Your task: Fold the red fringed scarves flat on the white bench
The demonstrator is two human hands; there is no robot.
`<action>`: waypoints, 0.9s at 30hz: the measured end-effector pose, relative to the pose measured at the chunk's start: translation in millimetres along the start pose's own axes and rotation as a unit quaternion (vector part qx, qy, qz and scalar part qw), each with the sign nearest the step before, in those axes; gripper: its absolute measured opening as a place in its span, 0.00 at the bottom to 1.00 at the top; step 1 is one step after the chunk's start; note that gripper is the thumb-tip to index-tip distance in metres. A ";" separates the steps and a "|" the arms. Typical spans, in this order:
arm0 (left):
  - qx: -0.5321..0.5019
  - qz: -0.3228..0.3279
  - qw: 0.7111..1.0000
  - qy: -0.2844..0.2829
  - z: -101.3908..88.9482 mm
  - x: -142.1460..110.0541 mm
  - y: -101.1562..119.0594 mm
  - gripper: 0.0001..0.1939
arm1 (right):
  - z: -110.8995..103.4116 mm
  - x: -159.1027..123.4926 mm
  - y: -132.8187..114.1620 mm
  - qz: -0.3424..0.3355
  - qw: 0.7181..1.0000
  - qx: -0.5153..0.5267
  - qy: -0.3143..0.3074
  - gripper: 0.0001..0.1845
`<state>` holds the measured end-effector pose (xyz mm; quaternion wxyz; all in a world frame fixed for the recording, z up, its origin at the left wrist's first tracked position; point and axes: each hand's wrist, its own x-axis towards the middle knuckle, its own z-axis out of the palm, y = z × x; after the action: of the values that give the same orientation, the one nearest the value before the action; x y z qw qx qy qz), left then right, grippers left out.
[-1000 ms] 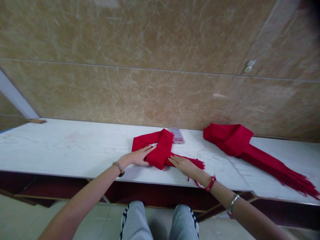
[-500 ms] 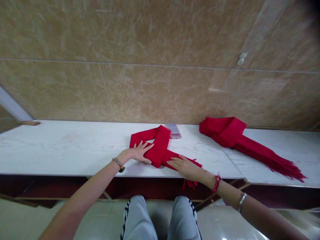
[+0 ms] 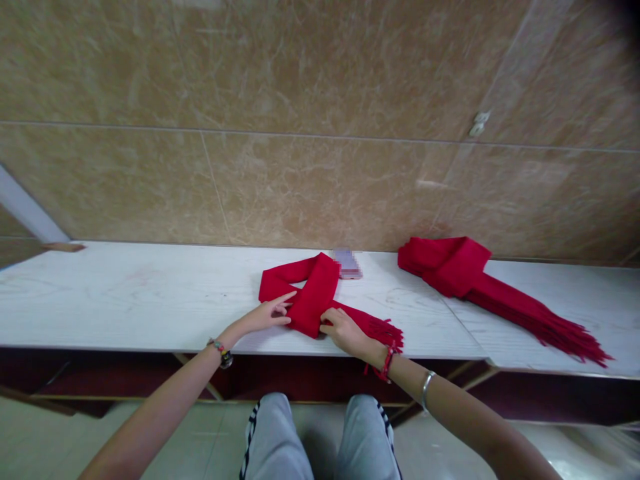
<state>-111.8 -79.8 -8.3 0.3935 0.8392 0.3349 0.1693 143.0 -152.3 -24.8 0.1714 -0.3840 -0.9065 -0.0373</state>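
Observation:
A red fringed scarf (image 3: 320,285) lies folded into a loop on the white countertop, one part crossing over the other and its tails pointing right. On the loop's left lower side rests my left hand (image 3: 270,315), with its fingers apart. My right hand (image 3: 345,331) is at the crossing, its fingers curled and pinching the scarf's lower right edge. Under and beside my right wrist, part of the fringe is hidden.
Further right lies a stack of red scarves (image 3: 450,270), folded over with fringes toward the right. A blurred-out flat object (image 3: 349,264) sits behind the looped scarf. The white countertop (image 3: 140,300) backs onto a tiled wall (image 3: 310,187), with dark open shelves (image 3: 300,379) underneath.
My right hand has moved left from the tails to the crossing, and its flat fingers have curled in. My left hand has slid slightly left and down, its fingers drawn back from the band.

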 end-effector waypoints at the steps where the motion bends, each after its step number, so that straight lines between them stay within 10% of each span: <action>1: 0.012 -0.005 1.000 0.020 3.0 1.4 0.5 0.34 | -2.9 -1.1 -0.1 -0.021 1.000 0.007 -0.010 0.14; 9: 0.215 0.020 0.971 0.105 13.9 24.2 9.7 0.20 | -7.6 -24.3 -0.8 0.021 0.999 -0.029 0.001 0.21; 17: 0.292 -0.130 0.942 0.101 27.6 27.8 3.4 0.22 | -19.4 -17.3 -10.4 -0.050 0.997 -0.053 0.023 0.18; 23: 0.197 -0.212 0.909 0.299 14.4 27.4 -5.6 0.44 | -29.7 -31.2 9.0 -0.047 0.995 0.038 -0.083 0.19; 27: 0.033 -0.223 0.935 0.273 -24.3 22.8 -21.5 0.38 | -71.4 -25.0 39.5 0.001 0.966 0.150 -0.210 0.16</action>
<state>-117.9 -40.6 -9.1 0.2862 0.6769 0.6137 0.2885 207.3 -155.9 31.2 0.0333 -0.3537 -0.9172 0.1806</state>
